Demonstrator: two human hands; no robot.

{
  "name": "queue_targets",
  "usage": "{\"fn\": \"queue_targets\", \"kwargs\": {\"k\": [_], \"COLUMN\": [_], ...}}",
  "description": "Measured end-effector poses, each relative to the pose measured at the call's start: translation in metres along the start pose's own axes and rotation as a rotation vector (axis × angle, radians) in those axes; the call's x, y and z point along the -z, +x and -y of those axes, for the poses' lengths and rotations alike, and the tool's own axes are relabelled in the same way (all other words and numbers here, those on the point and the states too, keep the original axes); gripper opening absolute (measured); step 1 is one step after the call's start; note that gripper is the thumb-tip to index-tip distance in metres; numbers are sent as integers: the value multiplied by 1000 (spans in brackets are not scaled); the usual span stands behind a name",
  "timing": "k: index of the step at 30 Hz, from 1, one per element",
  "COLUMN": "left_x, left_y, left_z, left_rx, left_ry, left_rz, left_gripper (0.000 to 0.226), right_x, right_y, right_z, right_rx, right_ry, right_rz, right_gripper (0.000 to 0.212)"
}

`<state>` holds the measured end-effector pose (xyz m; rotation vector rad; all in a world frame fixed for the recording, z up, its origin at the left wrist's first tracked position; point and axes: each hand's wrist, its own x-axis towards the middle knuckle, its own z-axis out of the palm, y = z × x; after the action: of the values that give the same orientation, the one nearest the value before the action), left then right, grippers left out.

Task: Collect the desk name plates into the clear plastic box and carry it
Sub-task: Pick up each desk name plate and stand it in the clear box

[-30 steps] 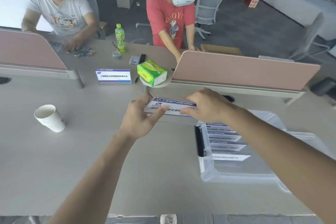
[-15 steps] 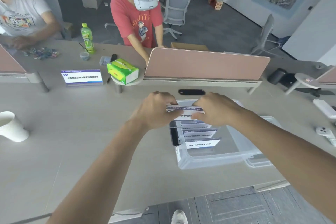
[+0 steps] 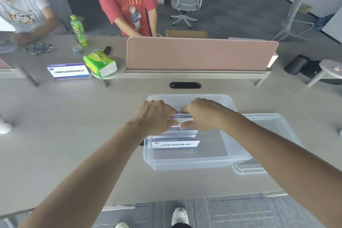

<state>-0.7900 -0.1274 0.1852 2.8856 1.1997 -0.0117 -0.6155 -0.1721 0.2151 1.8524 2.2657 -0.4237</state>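
My left hand point(image 3: 153, 116) and right hand point(image 3: 201, 114) pinch a plate point(image 3: 182, 116) over the box point(image 3: 185, 163) mid-frame; next I'd seat it, then fetch the upper-left plate point(image 3: 68, 71).

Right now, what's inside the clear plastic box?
In the clear plastic box the nearest plate shows fully, a second plate partly behind it. The left hand and right hand pinch a third plate there, hiding anything beneath them.
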Motion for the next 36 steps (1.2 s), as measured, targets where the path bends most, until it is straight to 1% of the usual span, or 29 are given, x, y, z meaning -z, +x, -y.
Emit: {"fn": "queue_targets", "kwargs": {"k": [1,3,4,7,9,10,13,19,22,23,25,27,29,30,31,33,36], "left_x": [-6,-16,-20,-30,-35,-38,-45,-53,-61,-63,-59,-60,-66,-70,-75,-91,-112], "left_y": [1,-2,-4,-9,-12,-13,-18,-17,-17,-18,-17,-11,-2,2,6,12,17], "left_z": [-4,-8,-9,-9,-10,-10,-9,-9,-15,-16,-13,-3,8,12,14,15,16], "left_rx": [23,74,89,106,119,127,127,53,52,73,168,246,295,331,374,480,609], "left_ry": [0,-19,-29,-51,-61,-64,-78,-110,-205,-260,-482,-651,-679,-664,-642,-595,-626], "left_rz": [25,69,85,109,128,140,142,109,153,178,169,45,-121,-159,-162,-105,-24], "left_gripper": [38,35,35,36,35,35,35,33,43,49,51,42,35,33,34,43,53], "right_x": [-5,-13,-19,-37,-46,-50,-63,-78,-77,-78,-85,-93,-105,-112,-121,-134,-153], "right_y": [0,0,1,2,1,2,3,-6,-14,-15,-11,-3,8,14,18,26,33], "right_z": [-10,-28,-34,-44,-42,-40,-33,-34,-35,-36,-42,-47,-52,-54,-56,-59,-63], "right_rx": [22,67,88,149,178,178,166,150,164,168,156,156,169,180,188,188,192], "right_ry": [71,168,182,227,227,221,195,187,157,145,83,61,66,69,80,114,172], "right_rz": [41,73,67,40,51,63,81,18,33,38,94,145,187,205,214,241,285], "right_gripper": [22,42,44,35,25,24,24,23,29,30,27,24,24,24,24,26,26]}}
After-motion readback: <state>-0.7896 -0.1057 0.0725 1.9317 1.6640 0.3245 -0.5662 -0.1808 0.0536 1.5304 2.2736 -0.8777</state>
